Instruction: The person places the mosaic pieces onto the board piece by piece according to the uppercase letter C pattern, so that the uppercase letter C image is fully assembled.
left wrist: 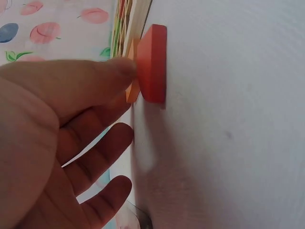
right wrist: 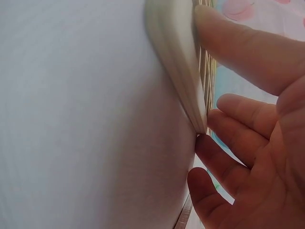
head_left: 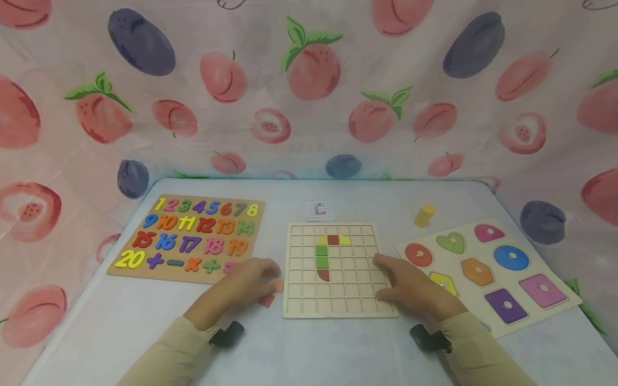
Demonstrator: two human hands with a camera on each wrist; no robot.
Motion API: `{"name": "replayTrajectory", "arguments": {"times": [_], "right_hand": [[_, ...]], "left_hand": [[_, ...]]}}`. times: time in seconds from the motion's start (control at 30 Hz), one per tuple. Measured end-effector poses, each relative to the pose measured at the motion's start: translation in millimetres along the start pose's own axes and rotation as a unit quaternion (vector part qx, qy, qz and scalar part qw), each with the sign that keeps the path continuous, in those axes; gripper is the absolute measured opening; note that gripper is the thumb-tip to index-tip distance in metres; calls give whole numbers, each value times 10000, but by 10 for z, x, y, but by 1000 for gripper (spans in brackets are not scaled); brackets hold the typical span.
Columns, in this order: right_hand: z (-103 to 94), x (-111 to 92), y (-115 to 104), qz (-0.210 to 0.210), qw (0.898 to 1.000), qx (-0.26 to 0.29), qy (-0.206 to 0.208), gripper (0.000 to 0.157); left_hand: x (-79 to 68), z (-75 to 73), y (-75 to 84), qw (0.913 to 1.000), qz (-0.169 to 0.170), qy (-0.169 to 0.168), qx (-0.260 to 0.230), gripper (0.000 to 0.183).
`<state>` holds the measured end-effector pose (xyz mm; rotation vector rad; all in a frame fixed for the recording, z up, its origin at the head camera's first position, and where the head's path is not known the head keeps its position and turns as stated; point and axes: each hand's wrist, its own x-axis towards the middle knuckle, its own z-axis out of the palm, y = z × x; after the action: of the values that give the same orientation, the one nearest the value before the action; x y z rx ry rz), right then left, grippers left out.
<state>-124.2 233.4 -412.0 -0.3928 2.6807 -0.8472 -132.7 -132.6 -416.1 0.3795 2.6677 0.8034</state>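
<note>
My left hand [head_left: 251, 281] pinches an orange tile [head_left: 277, 284] between thumb and index finger, just left of the grid board. A red tile [left wrist: 155, 64] sits on the table right beside it, near the thumb tip. On the pale wooden grid board [head_left: 354, 305], tiles form a hooked shape: a yellow corner piece, a red square [head_left: 333, 239], another yellow piece, two green squares [head_left: 322, 256] and a red rounded piece [head_left: 323, 275]. My right hand [head_left: 410, 284] rests at the board's right edge, fingers relaxed and spread, thumb over the rim [right wrist: 202, 119].
A small pattern card [head_left: 321, 211] lies behind the board. To the left is a number puzzle [head_left: 116, 268]; to the right, a shape puzzle with knobs [head_left: 521, 271]. A yellow cylinder [head_left: 425, 215] stands at the back right. A fruit-print curtain [head_left: 309, 134] hangs behind the table.
</note>
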Motion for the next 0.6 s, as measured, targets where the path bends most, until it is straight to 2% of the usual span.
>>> {"name": "replayTrajectory", "arguments": {"times": [0.23,0.6], "right_hand": [[-9,6,-10,61,10000,-36,-5,76],[-17,-1,-18,-1,10000,40,-44,76]], "left_hand": [[-23,-26,-15,9997,-68,55,-238,24],[-1,7,-24,9998,-23,169,-51,22]]}}
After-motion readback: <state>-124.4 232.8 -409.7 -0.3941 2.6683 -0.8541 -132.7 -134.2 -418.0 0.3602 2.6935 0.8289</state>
